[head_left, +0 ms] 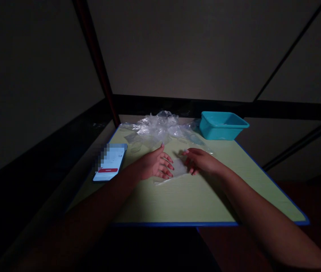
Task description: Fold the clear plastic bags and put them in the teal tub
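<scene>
A clear plastic bag [179, 168] lies flat on the middle of the table, between and under my hands. At its left side my left hand [158, 164] is open, thumb up and fingers apart, holding nothing. Over the bag's right side is my right hand [201, 160], its fingers loosely curled and apart, with nothing seen in them. Whether the right fingertips touch the bag I cannot tell. Behind the hands sits a crumpled heap of clear plastic bags [157, 126].
A lit phone [109, 162] lies at the table's left edge. At the back right corner stands a turquoise plastic basket [219, 132]. The pale green table [177, 206] has a blue rim, and a wall rises behind it. The surroundings are dark.
</scene>
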The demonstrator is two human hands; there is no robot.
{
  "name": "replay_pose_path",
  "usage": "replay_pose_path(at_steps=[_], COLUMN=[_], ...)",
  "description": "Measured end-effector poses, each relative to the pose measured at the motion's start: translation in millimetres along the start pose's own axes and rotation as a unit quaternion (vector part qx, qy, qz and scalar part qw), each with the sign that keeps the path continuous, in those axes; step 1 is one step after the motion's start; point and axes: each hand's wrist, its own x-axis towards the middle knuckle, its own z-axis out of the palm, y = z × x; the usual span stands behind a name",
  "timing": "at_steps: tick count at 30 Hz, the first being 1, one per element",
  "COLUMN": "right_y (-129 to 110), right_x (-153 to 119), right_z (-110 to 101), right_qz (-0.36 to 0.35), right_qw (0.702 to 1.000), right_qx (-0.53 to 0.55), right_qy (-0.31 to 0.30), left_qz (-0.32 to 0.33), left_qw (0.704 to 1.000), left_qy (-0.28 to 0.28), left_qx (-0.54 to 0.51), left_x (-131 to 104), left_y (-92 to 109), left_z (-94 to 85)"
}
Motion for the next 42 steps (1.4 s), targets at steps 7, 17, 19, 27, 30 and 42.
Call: replay_pose_path(at_steps=[7,17,19,27,30,42], right_y=[5.6,-1.2,-0.7,3.0,2.5,10.1], right_x=[5.0,-2.6,-1.8,0.5,-0.3,5.6], right_z=[-5.5,0.5,0.0,0.9,2.1,3.4], right_qz=[0.017,0.023,0.02,0.009,0.01,-0.007], right_qw=[0.992,0.978,0.978,0.976,0.972,0.983], right_qx=[-0.122,-0.204,-0.204,-0.219,-0.229,-0.182], right_qy=[0.008,-0.04,-0.031,-0.014,-0.041,-0.006], left_qz=[-0.038,-0.04,-0.041,-0.028,-0.02,-0.023], left_qw=[0.999,0.999,0.999,0.998,0.996,0.996], left_qy=[-0.015,-0.015,-0.016,-0.052,-0.086,-0.09], left_qx=[0.021,0.022,0.024,0.019,0.007,0.002], left_x=[2.6,4.2,4.4,2.5,2.1,4.8], left_y=[-5.6,-7.5,-7.3,-8.0,-9.5,-11.1], left_z=[0.7,-1.9,-2.3,-0.3,0.6,0.2])
